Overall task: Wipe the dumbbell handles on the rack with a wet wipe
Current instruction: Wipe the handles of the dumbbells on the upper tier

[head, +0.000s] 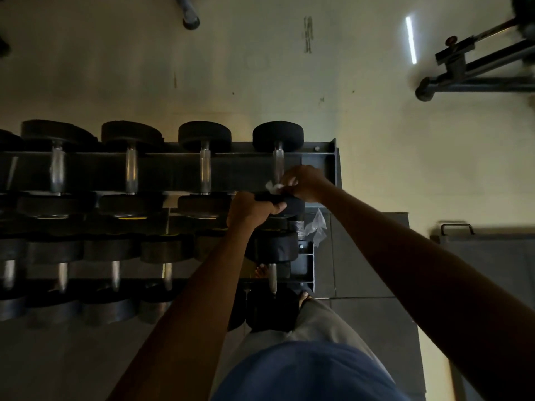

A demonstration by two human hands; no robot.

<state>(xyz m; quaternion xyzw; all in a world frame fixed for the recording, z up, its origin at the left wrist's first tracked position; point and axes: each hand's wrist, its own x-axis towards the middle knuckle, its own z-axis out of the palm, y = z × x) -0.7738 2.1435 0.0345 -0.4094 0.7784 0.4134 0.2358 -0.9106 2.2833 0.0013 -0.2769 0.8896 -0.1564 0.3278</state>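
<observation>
Item one: the crumpled white wet wipe [274, 187], which we find pressed against the near end of the polished steel handle [278, 166] of the rightmost black round-headed dumbbell [278, 135] on the top tier of the dark metal dumbbell rack [324, 153]. Our right hand [305, 182] holds the wipe, grip curled closed around it and the handle, knuckles up. Our left hand [251, 208] grips the near black head [285, 204] of the same dumbbell, fingers over its top edge and thumb along its face, grip closed on it.

Item two: three further black dumbbells with steel handles [204, 166] in line to the left on the same tier, spaced apart, handles running away from us.

Item three: lower tiers of the rack, carrying more dark dumbbells [115, 273]; detail is dim there.

Item four: a piece of clear crinkled plastic wrap [317, 227], lying at the right end of the rack just below our right forearm.

Item five: pale floor [260, 68] beyond the rack, with a dark-framed piece of gym equipment [469, 70] at upper right and dark floor mats [370, 256] at right.
</observation>
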